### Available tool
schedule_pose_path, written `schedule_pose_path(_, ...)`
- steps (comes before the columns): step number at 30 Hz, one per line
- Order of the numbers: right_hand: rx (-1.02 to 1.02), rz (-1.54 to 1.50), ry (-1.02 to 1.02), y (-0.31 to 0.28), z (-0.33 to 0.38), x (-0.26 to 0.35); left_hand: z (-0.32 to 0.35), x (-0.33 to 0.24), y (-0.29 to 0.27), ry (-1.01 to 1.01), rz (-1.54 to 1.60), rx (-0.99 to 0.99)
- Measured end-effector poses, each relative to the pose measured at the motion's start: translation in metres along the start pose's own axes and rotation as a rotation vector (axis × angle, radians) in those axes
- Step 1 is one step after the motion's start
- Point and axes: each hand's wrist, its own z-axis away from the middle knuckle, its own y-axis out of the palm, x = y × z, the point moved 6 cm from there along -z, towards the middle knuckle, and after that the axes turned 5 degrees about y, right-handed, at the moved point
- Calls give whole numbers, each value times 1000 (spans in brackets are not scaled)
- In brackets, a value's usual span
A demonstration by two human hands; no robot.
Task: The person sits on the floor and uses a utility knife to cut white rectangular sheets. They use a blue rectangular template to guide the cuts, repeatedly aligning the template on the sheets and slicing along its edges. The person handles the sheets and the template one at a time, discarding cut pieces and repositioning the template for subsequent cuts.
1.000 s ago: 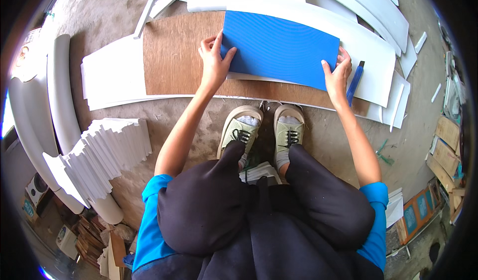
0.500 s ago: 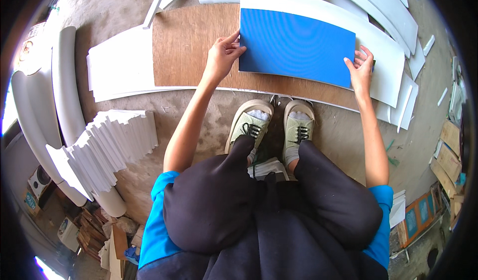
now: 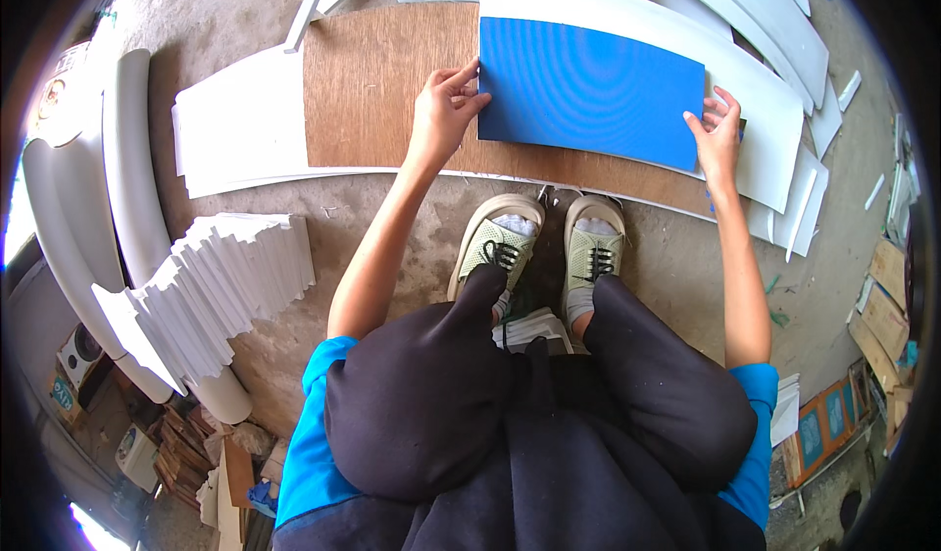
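Note:
A rectangular blue sheet (image 3: 590, 88) lies over a brown wooden board (image 3: 384, 90) in front of my feet. My left hand (image 3: 449, 108) grips its left edge, with fingers and thumb bent around that side. At the opposite end, my right hand (image 3: 718, 139) holds the right edge, its thumb at the sheet's lower right corner and its fingers curled along the side. White sheets (image 3: 240, 120) lie beneath the wooden board and show beyond both its ends. What is under the blue sheet is mostly hidden.
A leaning row of white strips (image 3: 211, 286) stands on the floor at left, beside long white rolls (image 3: 135, 159). More white panels (image 3: 755, 22) spread across the far right. Offcuts (image 3: 850, 90) are scattered there. Cardboard pieces (image 3: 877, 325) sit at the right edge.
The view has shifted slightly. Both hands remain at the blue sheet's two ends, and the sheet keeps nearly the same place on the board.

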Motion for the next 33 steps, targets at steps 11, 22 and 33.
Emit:
schedule_pose_path(11,19,-47,24,4,5,4,7,4,8,27,-88,-26)
schedule_pose_path(22,12,-113,59,1,0,-7,13,11,18,197,-214,-121)
schedule_pose_path(33,-2,-106,53,-9,1,-3,10,10,19,124,-215,-46)
